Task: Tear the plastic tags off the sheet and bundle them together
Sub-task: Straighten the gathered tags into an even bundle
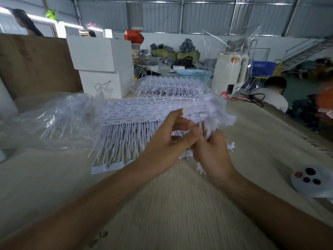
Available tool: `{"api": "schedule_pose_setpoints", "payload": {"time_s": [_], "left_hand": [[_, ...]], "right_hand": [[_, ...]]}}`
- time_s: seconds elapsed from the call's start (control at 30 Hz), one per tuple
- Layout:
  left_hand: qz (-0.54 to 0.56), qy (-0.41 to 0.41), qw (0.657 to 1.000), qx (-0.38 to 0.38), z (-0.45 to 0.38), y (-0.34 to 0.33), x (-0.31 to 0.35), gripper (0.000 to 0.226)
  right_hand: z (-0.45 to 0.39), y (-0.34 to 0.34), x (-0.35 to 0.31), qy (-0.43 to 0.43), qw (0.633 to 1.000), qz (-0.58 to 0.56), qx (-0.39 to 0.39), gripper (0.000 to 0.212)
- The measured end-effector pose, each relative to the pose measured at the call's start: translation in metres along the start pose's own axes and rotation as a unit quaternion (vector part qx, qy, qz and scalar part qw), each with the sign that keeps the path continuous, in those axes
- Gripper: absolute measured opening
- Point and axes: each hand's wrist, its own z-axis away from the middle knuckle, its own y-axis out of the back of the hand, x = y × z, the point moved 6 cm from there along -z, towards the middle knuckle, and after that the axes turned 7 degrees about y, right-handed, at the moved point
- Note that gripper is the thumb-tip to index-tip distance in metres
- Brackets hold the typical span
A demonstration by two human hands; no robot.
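Mid-bundling, looks like: both hands, left hand (169, 141) and right hand (212, 152), pinch a blurry bunch of torn tags (209, 112) at frame centre, above the sheet (126, 121) on the worktop (171, 204). Next: tear more off.

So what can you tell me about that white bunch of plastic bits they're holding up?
The blurred white bundle of torn-off plastic tags is held above the pale wooden table. Flat heads fan out on top; thin stems hang down into both hands. The left hand and right hand grip it from below, fingers curled round the stems.
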Motion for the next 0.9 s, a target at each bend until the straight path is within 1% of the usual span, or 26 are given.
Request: {"api": "schedule_pose_setpoints", "payload": {"time_s": [0.03,0.1,0.13,0.17,0.23,0.27,0.33,0.37,0.43,0.5,0.57,0.63,0.7,0.73,0.8,0.83,0.9], "left_hand": [[0.000,0.004,1.000,-0.001,0.000,-0.001,-0.002,0.058],[-0.002,0.001,1.000,-0.002,-0.001,-0.001,-0.005,0.055],[-0.008,0.002,1.000,-0.001,-0.001,0.000,-0.006,0.053],[-0.020,0.007,1.000,0.000,-0.002,0.001,-0.008,0.049],[-0.056,0.020,0.998,-0.015,-0.004,0.001,-0.013,0.042],[-0.066,0.026,0.997,-0.028,-0.004,-0.001,-0.014,0.044],[-0.033,0.032,0.998,-0.035,-0.003,-0.001,-0.014,0.051],[-0.011,0.030,0.999,-0.033,-0.002,-0.001,-0.012,0.050],[-0.010,0.027,0.999,-0.023,-0.001,-0.002,-0.009,0.044],[-0.058,0.024,0.998,0.002,0.001,-0.005,-0.008,0.031],[-0.114,0.016,0.992,0.044,0.001,-0.005,-0.009,0.037],[-0.128,0.009,0.989,0.069,0.002,-0.004,-0.004,0.038],[-0.092,-0.008,0.991,0.092,0.003,0.003,0.007,0.036],[-0.054,-0.008,0.992,0.110,0.001,0.010,0.012,0.037],[0.040,-0.005,0.989,0.142,-0.006,0.032,0.024,0.037],[0.086,-0.006,0.985,0.149,-0.009,0.044,0.030,0.037],[0.141,-0.012,0.975,0.172,-0.012,0.077,0.043,0.036]], "right_hand": [[0.002,-0.004,0.003,0.001,1.000,0.000,-0.019,0.038],[0.002,-0.003,0.009,-0.007,1.000,-0.024,0.003,0.040],[0.002,0.000,0.016,-0.018,0.999,-0.023,0.019,0.040],[0.003,0.001,0.022,-0.031,0.999,-0.007,0.018,0.040],[0.007,-0.004,0.028,-0.045,0.998,0.027,-0.017,0.038],[0.008,-0.008,0.028,-0.043,0.998,0.024,-0.030,0.039],[0.007,-0.010,0.024,-0.026,0.999,0.030,-0.036,0.043],[0.006,-0.012,0.024,-0.021,0.998,0.047,-0.044,0.038],[0.007,-0.018,0.027,-0.020,0.994,0.079,-0.070,0.030],[0.011,-0.023,0.027,-0.005,0.992,0.098,-0.080,0.028],[0.013,-0.027,0.020,0.015,0.990,0.111,-0.084,0.023],[0.014,-0.032,0.013,0.019,0.991,0.088,-0.098,0.020],[0.015,-0.036,0.009,0.016,0.991,0.056,-0.119,0.028],[0.015,-0.038,0.007,0.013,0.990,0.052,-0.128,0.033],[0.018,-0.043,0.006,-0.003,0.987,0.044,-0.154,0.033],[0.022,-0.046,0.007,-0.008,0.984,0.041,-0.174,0.029],[0.031,-0.049,0.009,0.017,0.972,0.067,-0.226,0.011]]}}
